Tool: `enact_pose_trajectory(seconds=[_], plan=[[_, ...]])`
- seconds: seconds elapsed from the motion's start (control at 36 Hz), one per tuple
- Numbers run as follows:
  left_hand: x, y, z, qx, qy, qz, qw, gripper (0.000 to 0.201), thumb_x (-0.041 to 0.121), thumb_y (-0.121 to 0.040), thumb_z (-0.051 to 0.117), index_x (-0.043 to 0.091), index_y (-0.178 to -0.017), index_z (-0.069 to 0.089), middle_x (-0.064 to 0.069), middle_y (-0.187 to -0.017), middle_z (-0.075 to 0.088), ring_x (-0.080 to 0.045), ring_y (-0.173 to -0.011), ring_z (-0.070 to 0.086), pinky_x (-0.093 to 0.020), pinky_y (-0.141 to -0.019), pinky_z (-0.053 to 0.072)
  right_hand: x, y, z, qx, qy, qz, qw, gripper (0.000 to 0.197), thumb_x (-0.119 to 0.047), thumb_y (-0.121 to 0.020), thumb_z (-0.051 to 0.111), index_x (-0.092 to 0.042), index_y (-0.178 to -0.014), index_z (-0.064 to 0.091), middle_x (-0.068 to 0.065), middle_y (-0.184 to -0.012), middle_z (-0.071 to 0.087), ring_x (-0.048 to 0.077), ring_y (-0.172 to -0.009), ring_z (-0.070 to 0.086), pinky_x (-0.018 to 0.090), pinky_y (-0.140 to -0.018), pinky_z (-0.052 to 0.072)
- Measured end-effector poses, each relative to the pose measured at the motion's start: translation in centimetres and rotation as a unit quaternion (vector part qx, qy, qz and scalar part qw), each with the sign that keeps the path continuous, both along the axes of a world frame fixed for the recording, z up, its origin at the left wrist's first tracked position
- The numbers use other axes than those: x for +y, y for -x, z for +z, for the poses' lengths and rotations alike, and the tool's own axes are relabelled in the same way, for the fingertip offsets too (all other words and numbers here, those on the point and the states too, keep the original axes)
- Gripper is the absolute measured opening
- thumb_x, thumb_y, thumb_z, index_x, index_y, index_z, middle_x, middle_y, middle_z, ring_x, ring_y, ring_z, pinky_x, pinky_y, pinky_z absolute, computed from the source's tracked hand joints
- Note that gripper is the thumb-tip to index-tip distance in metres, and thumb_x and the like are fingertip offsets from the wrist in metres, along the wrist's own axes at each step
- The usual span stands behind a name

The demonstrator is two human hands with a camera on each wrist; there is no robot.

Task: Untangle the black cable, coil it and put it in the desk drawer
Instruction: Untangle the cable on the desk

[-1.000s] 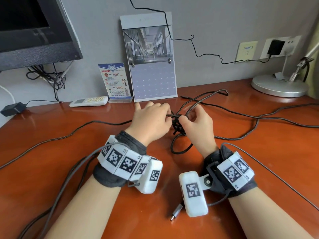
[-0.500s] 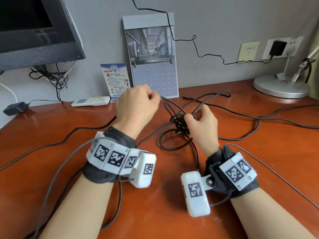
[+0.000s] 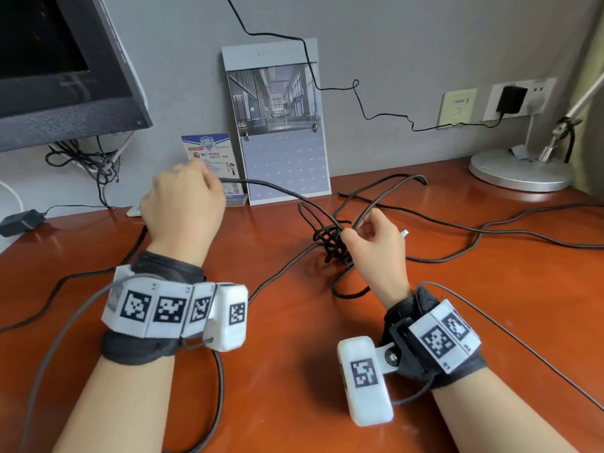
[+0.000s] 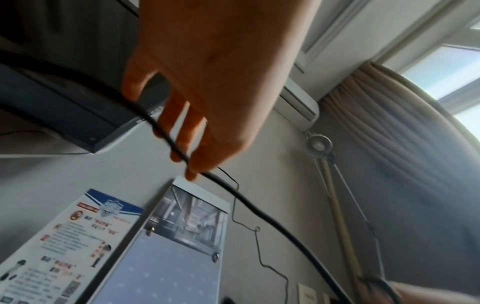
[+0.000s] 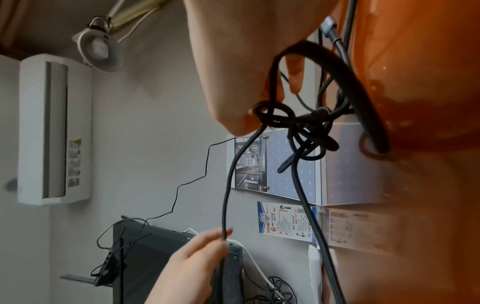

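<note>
The black cable (image 3: 385, 191) sprawls over the red-brown desk (image 3: 294, 338), with a tangled knot (image 3: 328, 238) near the middle. My right hand (image 3: 356, 232) pinches the strands at that knot; in the right wrist view the knot (image 5: 298, 125) hangs by its thumb. My left hand (image 3: 209, 181) is raised to the left and grips one strand, drawn taut from the knot up to its fingers (image 4: 182, 152). A plug end (image 3: 405, 232) shows just past the right hand. The desk drawer is out of view.
A monitor (image 3: 65, 76) overhangs the back left, with a power adapter (image 3: 19, 222) below it. A calendar (image 3: 281, 142) and a leaflet card (image 3: 212, 158) lean on the wall. A lamp base (image 3: 519, 171) stands back right. Grey wrist-camera leads (image 3: 523, 348) trail over the desk.
My left hand has left the knot and drawn one strand up and to the left, pulling it taut. My right hand has stayed at the knot, and the loop below it has shrunk.
</note>
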State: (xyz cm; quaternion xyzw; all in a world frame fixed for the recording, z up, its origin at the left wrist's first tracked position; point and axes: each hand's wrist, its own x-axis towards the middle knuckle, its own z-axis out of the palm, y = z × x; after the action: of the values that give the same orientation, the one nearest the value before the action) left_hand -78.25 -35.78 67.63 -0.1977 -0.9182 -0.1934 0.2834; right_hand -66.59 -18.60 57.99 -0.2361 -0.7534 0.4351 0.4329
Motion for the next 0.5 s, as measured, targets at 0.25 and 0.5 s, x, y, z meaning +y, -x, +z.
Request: enact_pose_trajectory(seconds=[0.25,0.5], plan=[[4.7,-3.8,-3.2,-0.044,0.237,-0.278,0.93,0.039,0.019,-0.093,0.042,0.033,-0.128,0.053,0.013,-0.129,0.052,-0.008,-0.131,0.033,-0.055,-0.114,-0.002,-0.7,-0.2,0.2,-0.002,-0.016,0.099,0.995,0.019,-0.012,-0.07,0.06,0.0,-0.071,0.046,-0.001,-0.061,0.044,0.012,-0.06,0.038,0.031,-0.058,0.034],[4.9,-4.5,-3.6,-0.044,0.195,-0.257,0.945,0.02,0.026,-0.093,0.043,0.03,-0.101,0.061,0.009,-0.105,0.064,-0.016,-0.105,0.055,-0.029,-0.072,0.033,-1.4,-0.1,0.4,-0.011,-0.05,0.11,0.993,0.02,-0.009,-0.072,0.061,0.002,-0.071,0.044,0.004,-0.063,0.044,0.015,-0.06,0.035,0.034,-0.058,0.033]])
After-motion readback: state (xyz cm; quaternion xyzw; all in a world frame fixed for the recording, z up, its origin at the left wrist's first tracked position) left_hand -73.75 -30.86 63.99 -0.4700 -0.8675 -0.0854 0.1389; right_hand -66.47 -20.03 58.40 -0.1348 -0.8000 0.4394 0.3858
